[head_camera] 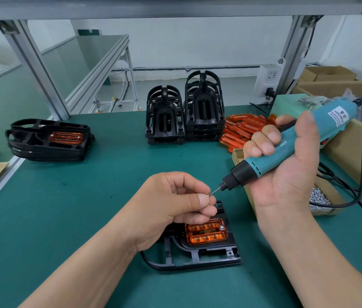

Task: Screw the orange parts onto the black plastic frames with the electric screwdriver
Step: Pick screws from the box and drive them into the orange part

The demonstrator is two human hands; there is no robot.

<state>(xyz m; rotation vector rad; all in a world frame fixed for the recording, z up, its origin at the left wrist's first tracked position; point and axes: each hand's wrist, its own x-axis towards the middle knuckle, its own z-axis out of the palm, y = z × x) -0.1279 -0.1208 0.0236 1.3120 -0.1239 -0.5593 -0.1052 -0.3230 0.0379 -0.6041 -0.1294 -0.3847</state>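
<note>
two hands (171, 203) (286, 170), one screwdriver (333, 116), one screw (208, 195), one frame (208, 256), three frame stacks (49, 141) (164, 121) (204, 107)

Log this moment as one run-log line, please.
left hand: pinches screw at bit | right hand: grips electric screwdriver | orange part: seated in black frame

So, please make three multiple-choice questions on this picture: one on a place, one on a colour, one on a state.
1. Where does the pile of loose orange parts lie? A. right of the black frame stacks B. at the left table edge C. on the floor
2. What colour is the electric screwdriver? A. red B. teal C. yellow
3. What does the left hand do? A. lies flat B. pinches a screw C. grips a frame
Answers: 1 A, the pile lies beside the right stack; 2 B, the right hand holds its teal housing; 3 B, it pinches the screw at the bit tip.
</note>
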